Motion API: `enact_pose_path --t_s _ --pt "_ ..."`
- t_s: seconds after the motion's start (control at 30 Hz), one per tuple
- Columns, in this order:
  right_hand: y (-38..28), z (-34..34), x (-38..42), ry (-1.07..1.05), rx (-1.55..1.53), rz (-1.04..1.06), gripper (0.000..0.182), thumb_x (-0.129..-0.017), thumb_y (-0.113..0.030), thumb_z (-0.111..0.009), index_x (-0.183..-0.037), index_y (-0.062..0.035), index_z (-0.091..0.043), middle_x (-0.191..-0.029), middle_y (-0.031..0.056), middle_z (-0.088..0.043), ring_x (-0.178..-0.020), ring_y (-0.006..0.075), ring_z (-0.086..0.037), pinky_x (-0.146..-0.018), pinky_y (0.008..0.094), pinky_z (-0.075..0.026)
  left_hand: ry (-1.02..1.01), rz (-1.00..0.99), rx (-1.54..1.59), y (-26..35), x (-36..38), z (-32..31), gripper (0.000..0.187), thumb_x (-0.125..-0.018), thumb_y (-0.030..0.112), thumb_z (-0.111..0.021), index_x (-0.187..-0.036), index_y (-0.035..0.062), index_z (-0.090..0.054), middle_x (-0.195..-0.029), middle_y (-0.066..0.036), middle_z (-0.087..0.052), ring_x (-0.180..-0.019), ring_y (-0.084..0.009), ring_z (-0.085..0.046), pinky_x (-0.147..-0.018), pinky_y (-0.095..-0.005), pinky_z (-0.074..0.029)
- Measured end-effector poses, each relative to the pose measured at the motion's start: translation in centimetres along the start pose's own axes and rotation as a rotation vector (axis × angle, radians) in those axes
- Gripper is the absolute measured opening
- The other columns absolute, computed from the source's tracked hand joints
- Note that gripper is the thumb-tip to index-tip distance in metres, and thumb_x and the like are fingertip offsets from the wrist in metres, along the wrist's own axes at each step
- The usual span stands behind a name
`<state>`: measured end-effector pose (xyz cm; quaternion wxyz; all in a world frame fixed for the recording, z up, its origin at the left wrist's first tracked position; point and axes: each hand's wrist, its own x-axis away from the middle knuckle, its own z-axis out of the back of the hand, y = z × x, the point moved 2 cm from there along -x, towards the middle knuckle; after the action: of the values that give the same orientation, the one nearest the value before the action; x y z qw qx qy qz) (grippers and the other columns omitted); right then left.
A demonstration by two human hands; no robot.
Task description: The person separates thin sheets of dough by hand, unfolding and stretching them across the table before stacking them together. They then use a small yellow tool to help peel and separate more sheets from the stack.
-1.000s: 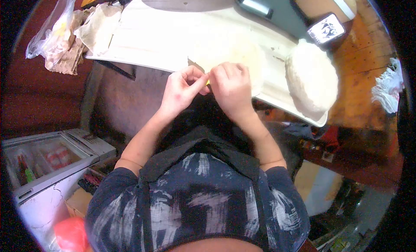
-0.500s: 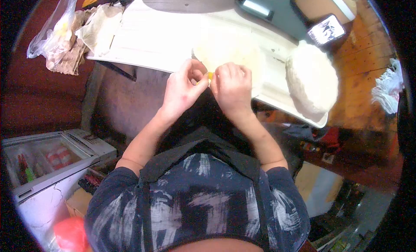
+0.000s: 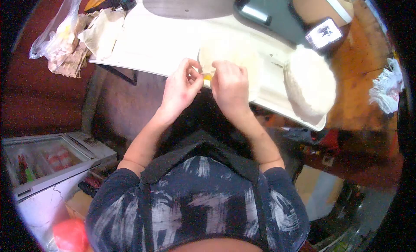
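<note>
At the front edge of the white tray (image 3: pixel 147 67), a flat round piece of pale dough (image 3: pixel 232 54) lies under and behind my hands. My left hand (image 3: pixel 184 85) has its fingers bent together at the dough's near left edge. Beside it, my right hand (image 3: pixel 229 83) is closed, with its fingertips pinched at the same edge. A small yellow piece (image 3: pixel 207 77) shows between the two hands. What each set of fingertips grips is too small to tell. To the right, a thick pale mound of dough (image 3: pixel 310 85) rests on the tray.
Behind the tray are a round grey plate (image 3: pixel 186 4), a dark glossy lid (image 3: pixel 268 18), a tan container (image 3: pixel 323 7) and a lit phone (image 3: pixel 324 34). Crumpled paper (image 3: pixel 71 57) and a plastic bag lie left. A white cloth (image 3: pixel 385 89) is far right, a freezer (image 3: pixel 56 161) lower left.
My hands have moved slightly apart and the yellow piece between them shows more. The whole view has shifted a little.
</note>
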<state>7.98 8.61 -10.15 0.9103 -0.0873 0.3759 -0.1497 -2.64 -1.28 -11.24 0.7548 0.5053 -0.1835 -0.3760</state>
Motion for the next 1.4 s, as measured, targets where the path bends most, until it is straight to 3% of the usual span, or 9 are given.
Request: enact_pose_path --t_s 0.1,0.53,0.6,1.0,1.13,1.23,1.3,1.33,1.4 --pt "-0.1 0.3 0.0 -0.062 0.049 -0.052 0.024 -0.076 -0.009 -0.062 -0.098 -0.0061 -0.054 -0.085 0.0095 -0.058 -0.084 0.0256 -0.058 -0.077 0.0401 -0.041 -0.01 0.011 0.023 -1.0 -0.4 0.0 0.023 -0.083 0.012 -0.063 -0.102 0.0045 -0.052 -0.071 -0.007 -0.061 -0.062 -0.0163 -0.06 -0.061 -0.0324 -0.049" --pt "-0.4 -0.7 0.1 -0.114 -0.01 -0.028 0.03 -0.076 -0.008 -0.068 -0.104 -0.0061 -0.058 -0.091 0.0088 -0.063 -0.086 0.0256 -0.062 -0.077 0.0396 -0.042 -0.006 -0.089 -0.144 0.2 -2.2 0.0 0.026 -0.083 0.016 -0.064 -0.104 0.0049 -0.054 -0.077 -0.009 -0.065 -0.065 -0.023 -0.064 -0.061 -0.0361 -0.05" --pt "-0.4 -1.1 -0.1 -0.1 -0.019 -0.037 0.031 -0.076 -0.01 -0.068 -0.106 -0.0065 -0.058 -0.093 0.0084 -0.063 -0.086 0.0254 -0.062 -0.077 0.0396 -0.042 0.022 -0.121 -0.113 0.6 -2.0 0.1 0.028 -0.083 0.011 -0.064 -0.107 0.0013 -0.054 -0.075 -0.007 -0.06 -0.059 -0.0117 -0.056 -0.055 -0.0277 -0.046" --pt "1.0 0.2 -1.2 -0.088 0.063 -0.118 0.024 -0.076 -0.009 -0.062 -0.098 -0.0065 -0.053 -0.086 0.0093 -0.062 -0.086 0.0259 -0.062 -0.077 0.0406 -0.042 0.043 -0.079 -0.154 -0.5 -2.3 0.8 0.029 -0.083 0.009 -0.062 -0.11 0.0011 -0.056 -0.07 -0.005 -0.058 -0.058 -0.01 -0.054 -0.054 -0.026 -0.044" --pt "0.7 -0.2 -1.1 -0.135 0.072 -0.096 0.026 -0.076 -0.004 -0.063 -0.101 -0.0083 -0.057 -0.092 0.0095 -0.064 -0.088 0.0257 -0.063 -0.078 0.0412 -0.042 0.006 -0.127 -0.142 0.1 -2.0 0.6 0.032 -0.084 0.009 -0.06 -0.114 0.0018 -0.057 -0.07 -0.004 -0.059 -0.058 -0.0094 -0.054 -0.055 -0.0252 -0.044" --pt "0.6 -1.1 -1.5 -0.172 0.101 -0.076 0.025 -0.077 -0.008 -0.062 -0.102 -0.0093 -0.057 -0.088 0.009 -0.065 -0.086 0.0267 -0.063 -0.078 0.0424 -0.042 -0.082 -0.087 -0.119 1.0 -1.6 0.5 0.033 -0.084 0.008 -0.06 -0.117 0.0015 -0.058 -0.079 -0.007 -0.062 -0.065 -0.0116 -0.058 -0.058 -0.0257 -0.048" --pt "0.8 -1.9 -1.6 -0.139 0.063 -0.044 0.019 -0.078 -0.013 -0.062 -0.096 -0.0097 -0.057 -0.084 0.009 -0.065 -0.083 0.0281 -0.063 -0.078 0.0432 -0.042 -0.004 -0.154 -0.132 0.8 -1.6 0.2 0.042 -0.085 0.006 -0.059 -0.126 0.0026 -0.052 -0.103 -0.014 -0.063 -0.087 -0.0176 -0.064 -0.072 -0.0283 -0.052" --pt "0.8 -1.8 -1.7 -0.145 0.062 -0.016 0.012 -0.078 -0.015 -0.062 -0.088 -0.0099 -0.057 -0.08 0.0093 -0.064 -0.08 0.028 -0.062 -0.076 0.042 -0.042 -0.009 -0.16 -0.132 0.3 -1.9 -0.1 0.042 -0.085 0.006 -0.059 -0.126 0.0026 -0.052 -0.103 -0.014 -0.063 -0.087 -0.0176 -0.064 -0.072 -0.0283 -0.052" --pt "0.6 -1.8 -1.7 -0.128 0.054 -0.006 0.01 -0.078 -0.014 -0.061 -0.086 -0.0099 -0.057 -0.079 0.0095 -0.063 -0.079 0.0275 -0.062 -0.076 0.0416 -0.042 0.12 -0.187 -0.026 -0.2 -2.7 -0.2 0.056 -0.084 0.004 -0.055 -0.138 0.0057 -0.04 -0.119 -0.024 -0.059 -0.106 -0.0334 -0.063 -0.089 -0.0382 -0.051"
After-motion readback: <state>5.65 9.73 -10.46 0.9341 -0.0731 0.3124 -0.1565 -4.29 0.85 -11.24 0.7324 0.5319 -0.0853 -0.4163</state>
